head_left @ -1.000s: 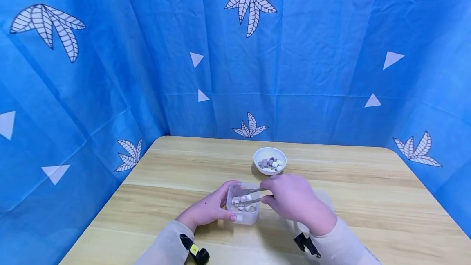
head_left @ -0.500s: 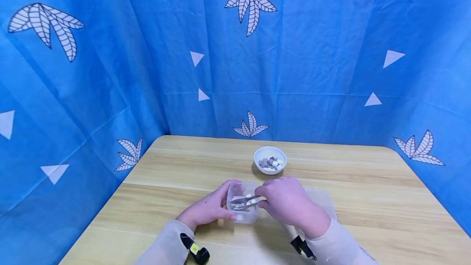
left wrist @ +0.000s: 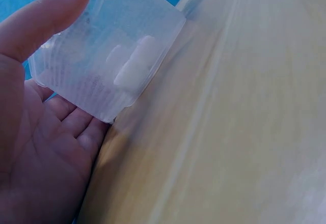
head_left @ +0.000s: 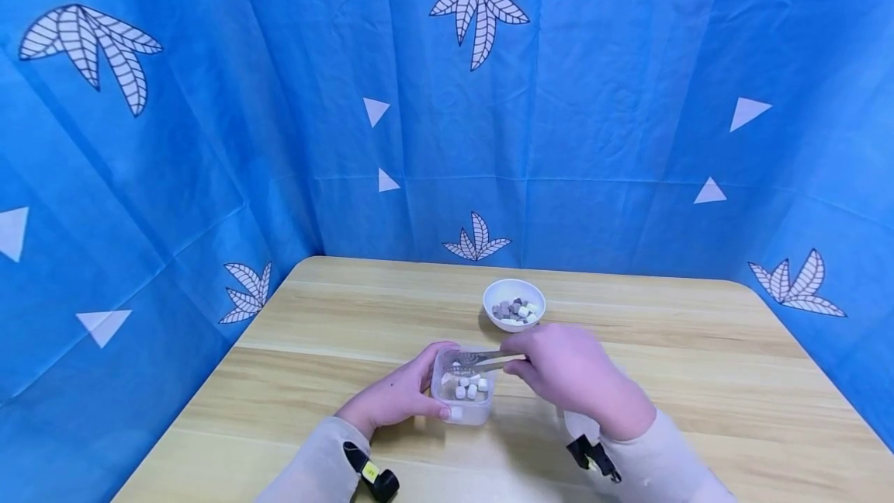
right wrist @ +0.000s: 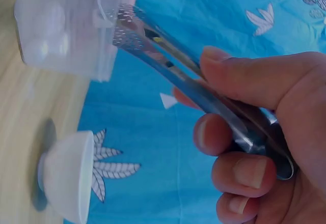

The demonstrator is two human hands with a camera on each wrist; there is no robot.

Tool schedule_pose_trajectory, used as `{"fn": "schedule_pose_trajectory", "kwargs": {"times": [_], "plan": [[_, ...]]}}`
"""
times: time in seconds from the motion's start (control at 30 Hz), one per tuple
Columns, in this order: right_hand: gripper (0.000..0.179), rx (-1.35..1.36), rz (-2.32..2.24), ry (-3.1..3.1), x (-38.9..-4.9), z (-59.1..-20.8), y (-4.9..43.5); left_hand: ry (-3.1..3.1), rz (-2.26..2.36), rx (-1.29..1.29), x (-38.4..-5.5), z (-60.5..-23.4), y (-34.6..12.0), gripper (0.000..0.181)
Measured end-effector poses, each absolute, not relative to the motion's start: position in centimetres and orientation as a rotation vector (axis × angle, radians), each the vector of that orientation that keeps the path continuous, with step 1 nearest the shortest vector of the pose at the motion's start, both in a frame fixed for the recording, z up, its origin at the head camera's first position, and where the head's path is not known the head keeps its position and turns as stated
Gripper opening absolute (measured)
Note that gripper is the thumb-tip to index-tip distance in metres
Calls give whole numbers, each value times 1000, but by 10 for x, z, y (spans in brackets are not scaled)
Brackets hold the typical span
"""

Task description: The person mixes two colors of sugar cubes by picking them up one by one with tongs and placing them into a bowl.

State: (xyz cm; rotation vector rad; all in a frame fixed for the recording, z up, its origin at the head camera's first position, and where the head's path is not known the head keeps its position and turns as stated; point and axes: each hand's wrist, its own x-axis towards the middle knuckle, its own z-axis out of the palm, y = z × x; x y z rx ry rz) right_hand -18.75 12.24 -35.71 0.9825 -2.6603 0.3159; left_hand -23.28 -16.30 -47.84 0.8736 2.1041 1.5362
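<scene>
A clear plastic container (head_left: pixel 469 412) stands on the table with several small white cube-like pieces (head_left: pixel 471 391) inside. My left hand (head_left: pixel 398 394) holds it from the left, thumb at the near side and fingers round the far side. Metal tongs (head_left: pixel 482 359) with perforated tips are gripped in my right hand (head_left: pixel 569 371). Their tips are over the container's opening; in the right wrist view the tongs (right wrist: pixel 178 76) reach its rim. Whether a piece sits between the tips cannot be made out.
Behind the container is a white bowl (head_left: pixel 493 297) with several grey and white pieces. A translucent flat item (head_left: pixel 581 425), partly hidden, lies under my right forearm. Blue patterned cloth (head_left: pixel 594 138) hangs behind the wooden table (head_left: pixel 733 379).
The tongs were low among the white pieces half a second ago; they have risen towards the container's far side. My right hand has shifted right. The left hand and container stay put.
</scene>
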Motion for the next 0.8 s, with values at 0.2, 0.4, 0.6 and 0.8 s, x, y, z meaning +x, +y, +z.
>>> {"fn": "schedule_pose_trajectory", "kwargs": {"times": [0.2,0.4,0.6,0.8], "plan": [[11,932,352,-2607,-195,-350,141,2140,1516,810,-231,-477,-162,92],[6,815,365,-2648,-207,-351,160,2081,1557,823,-231,-478,-163,94],[6,677,386,-2714,-216,-358,173,2077,1565,819,-231,-479,-163,93],[6,559,356,-2768,-220,-359,180,2107,1539,801,-231,-478,-163,94]]}}
